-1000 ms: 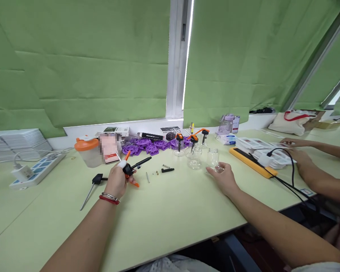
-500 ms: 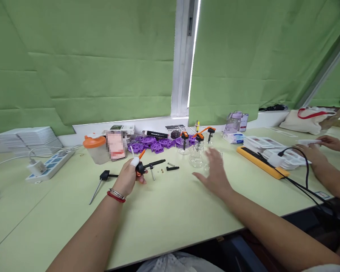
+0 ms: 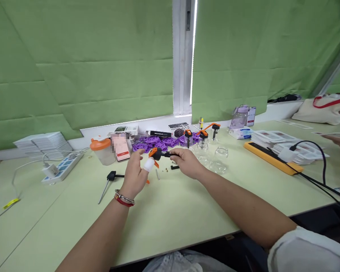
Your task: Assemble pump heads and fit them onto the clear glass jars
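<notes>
A black and orange grinder part (image 3: 156, 153) is held level above the table between both hands. My right hand (image 3: 187, 162) pinches its black shaft on the right. My left hand (image 3: 136, 170), with a white cover on the thumb, has its fingers spread around the head end. Under the hands lie a small metal rod (image 3: 158, 174), a short black piece (image 3: 175, 167) and tiny parts. To the left rests a black crank (image 3: 111, 176) with a metal arm. Several orange-topped mechanisms (image 3: 204, 134) stand in glass jars behind my right hand.
Purple pieces (image 3: 150, 141) lie by the wall near a phone (image 3: 121, 147) and an orange-lidded cup (image 3: 102, 151). A glass jar (image 3: 221, 153) and an orange power strip (image 3: 272, 158) are right. Another person's hand (image 3: 338, 141) shows at the far right.
My right hand has moved left from near the jars and taken hold of the shaft. My left hand's fingers have opened around the head. The view has shifted slightly.
</notes>
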`<state>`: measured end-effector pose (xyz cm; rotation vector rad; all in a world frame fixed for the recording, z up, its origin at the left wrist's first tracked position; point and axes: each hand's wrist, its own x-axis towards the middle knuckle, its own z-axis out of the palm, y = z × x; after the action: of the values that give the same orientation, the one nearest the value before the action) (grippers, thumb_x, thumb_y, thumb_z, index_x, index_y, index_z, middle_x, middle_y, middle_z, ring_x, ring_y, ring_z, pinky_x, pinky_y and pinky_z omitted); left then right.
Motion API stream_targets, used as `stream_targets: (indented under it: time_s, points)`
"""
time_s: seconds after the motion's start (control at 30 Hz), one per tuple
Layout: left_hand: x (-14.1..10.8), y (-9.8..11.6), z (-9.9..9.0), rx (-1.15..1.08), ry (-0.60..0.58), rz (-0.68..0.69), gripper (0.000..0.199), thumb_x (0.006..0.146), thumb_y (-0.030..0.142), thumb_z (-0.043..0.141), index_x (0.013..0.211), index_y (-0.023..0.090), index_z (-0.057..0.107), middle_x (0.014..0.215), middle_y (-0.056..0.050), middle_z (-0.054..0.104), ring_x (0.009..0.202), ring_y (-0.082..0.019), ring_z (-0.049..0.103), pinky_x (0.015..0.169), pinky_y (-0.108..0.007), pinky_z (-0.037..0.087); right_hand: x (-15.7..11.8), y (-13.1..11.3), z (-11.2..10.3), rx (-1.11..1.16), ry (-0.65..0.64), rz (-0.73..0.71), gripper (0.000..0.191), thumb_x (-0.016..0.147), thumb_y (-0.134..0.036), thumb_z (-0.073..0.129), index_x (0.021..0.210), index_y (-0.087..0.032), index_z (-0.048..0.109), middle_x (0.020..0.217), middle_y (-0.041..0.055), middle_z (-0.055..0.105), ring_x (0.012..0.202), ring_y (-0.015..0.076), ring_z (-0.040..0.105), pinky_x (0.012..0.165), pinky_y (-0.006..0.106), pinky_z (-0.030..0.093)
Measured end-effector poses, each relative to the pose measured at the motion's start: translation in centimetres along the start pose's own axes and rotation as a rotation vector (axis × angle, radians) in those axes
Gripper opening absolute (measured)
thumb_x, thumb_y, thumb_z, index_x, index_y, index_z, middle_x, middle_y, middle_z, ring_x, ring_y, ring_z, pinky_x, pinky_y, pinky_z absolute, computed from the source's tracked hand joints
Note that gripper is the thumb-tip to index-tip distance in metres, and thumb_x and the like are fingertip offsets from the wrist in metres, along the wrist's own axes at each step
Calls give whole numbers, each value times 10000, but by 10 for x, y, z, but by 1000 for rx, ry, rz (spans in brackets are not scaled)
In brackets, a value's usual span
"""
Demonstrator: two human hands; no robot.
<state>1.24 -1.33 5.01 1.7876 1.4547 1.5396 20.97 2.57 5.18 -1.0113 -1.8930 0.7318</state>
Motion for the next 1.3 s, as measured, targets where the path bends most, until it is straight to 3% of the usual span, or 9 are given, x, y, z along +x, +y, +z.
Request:
stream_targets:
  time_s: [0.07, 0.13, 0.3, 0.47, 0.57, 0.87, 0.97, 1.17, 1.3]
  points:
    - [-2, 1, 3, 10, -143, 1, 503, 701, 351, 654, 1170, 216, 531, 995, -80, 622, 808, -198, 595, 646, -290, 479, 1, 4, 1, 110, -106, 161, 196, 828, -281, 461, 747, -183, 610, 568, -22, 465, 514, 120, 391, 524, 245, 318]
    - [-6, -2, 8, -46, -263, -130, 505, 698, 328, 655, 1170, 207, 522, 791, -27, 626, 602, -151, 573, 549, -264, 458, 1, 12, 6, 153, -206, 261, 204, 813, -270, 472, 678, -169, 587, 540, -35, 438, 482, 98, 335, 504, 231, 275]
    - [-18, -24, 15, -132, -320, -371, 409, 614, 331, 721, 973, 183, 592, 792, -34, 625, 549, -133, 554, 461, -245, 448, -5, 35, 24, 109, -344, 373, 222, 791, -242, 506, 596, -159, 570, 475, -55, 394, 463, 84, 307, 502, 228, 247]
    - [-26, -44, 21, -185, -240, -485, 442, 605, 318, 740, 986, 166, 578, 969, -95, 612, 654, -150, 590, 492, -255, 487, -10, 60, 46, 200, -242, 397, 60, 731, -230, 614, 715, -173, 602, 543, -43, 517, 507, 98, 427, 521, 235, 342]
    - [-27, -50, 25, -199, -191, -537, 453, 625, 312, 728, 1020, 166, 563, 971, -104, 617, 684, -163, 600, 493, -259, 487, -11, 72, 56, 333, -151, 387, 165, 720, -216, 635, 872, -194, 576, 607, -33, 570, 539, 113, 488, 540, 253, 396]
    - [-32, -63, 37, -181, -131, -334, 276, 650, 345, 692, 820, 156, 584, 747, -16, 605, 626, -130, 535, 541, -248, 416, -12, 76, 66, 252, -51, 298, 262, 722, -122, 536, 972, -198, 532, 676, -30, 582, 668, 141, 548, 676, 299, 438]
    - [-33, -69, 40, -136, -131, -340, 257, 656, 360, 682, 775, 164, 565, 651, 17, 554, 544, -115, 482, 503, -245, 382, -10, 77, 71, 220, -45, 277, 357, 715, -97, 528, 1056, -199, 523, 705, -22, 588, 686, 144, 552, 699, 305, 438]
    - [-37, -80, 43, -80, -99, -340, 241, 659, 360, 669, 751, 164, 563, 654, 6, 550, 575, -131, 487, 541, -265, 383, -7, 85, 76, 114, -93, 240, 146, 743, -114, 519, 856, -179, 586, 694, -10, 566, 658, 135, 526, 659, 283, 419]
    - [-36, -85, 43, -35, -65, -375, 225, 652, 345, 664, 733, 166, 552, 625, 16, 515, 554, -126, 458, 520, -260, 359, -7, 85, 75, 93, -90, 227, 195, 735, -90, 515, 895, -191, 560, 669, -29, 557, 632, 129, 511, 614, 256, 387]
